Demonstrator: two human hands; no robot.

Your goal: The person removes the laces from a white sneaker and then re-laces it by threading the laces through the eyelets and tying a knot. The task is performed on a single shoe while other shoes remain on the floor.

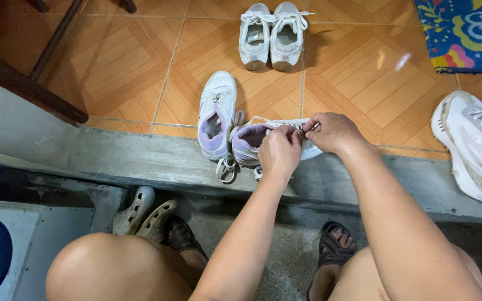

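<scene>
Sneaker (pixel 252 142), white with lilac lining, lies on its side at the edge of the orange tiled floor (pixel 129 61), toe toward the person's right, just above the grey concrete step (pixel 112 159). Its white lace (pixel 263 121) runs along the top edge to both hands. Left hand (pixel 280 150) is closed in a pinch on the lace, fingertips bent over the shoe's upper. Right hand (pixel 333 131) is closed narrow as well, thumb and forefinger pinching the lace end, knuckles nearly touching the left hand.

Count: one matching lilac-lined sneaker (pixel 217 114) stands upright just beside the held one, touching it at the heel side. One pair of white laced sneakers (pixel 271 36) sits farther out on the tiles, side by side. Two more chunky white sneakers (pixel 472 145) rest at the right edge, partly cut off. One pair of pale perforated clogs (pixel 140 212) lies below the step near the left knee. Two dark sandals (pixel 330 248) are on the person's feet. One blue patterned mat (pixel 464 33) occupies the top right corner.
</scene>
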